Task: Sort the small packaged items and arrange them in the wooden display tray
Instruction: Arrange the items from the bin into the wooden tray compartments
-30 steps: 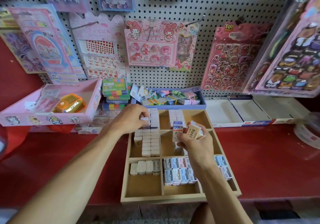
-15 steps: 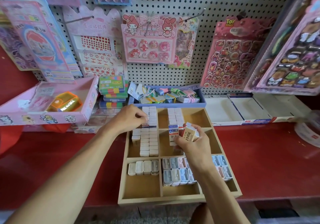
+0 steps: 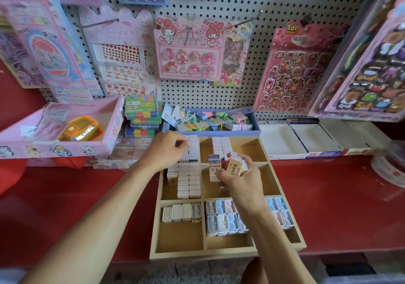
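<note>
A wooden display tray with several compartments lies on the red shelf. Its left column holds rows of small white packaged erasers. My left hand rests on the far end of these rows, fingers curled, pinching one eraser there. My right hand hovers over the middle compartment and grips two boxed erasers, one upright, one tilted. A short row of erasers sits in the far middle compartment. Pastel sharpeners fill the near middle and right compartments, and a few white packs lie near left.
A blue box of tagged trinkets stands just behind the tray. A pink box sits at left, colourful cases beside it. White cardboard boxes sit at right. Sticker packs hang on the pegboard above.
My left hand has shifted slightly along the far eraser rows. The right hand has kept its two erasers and barely moved.
</note>
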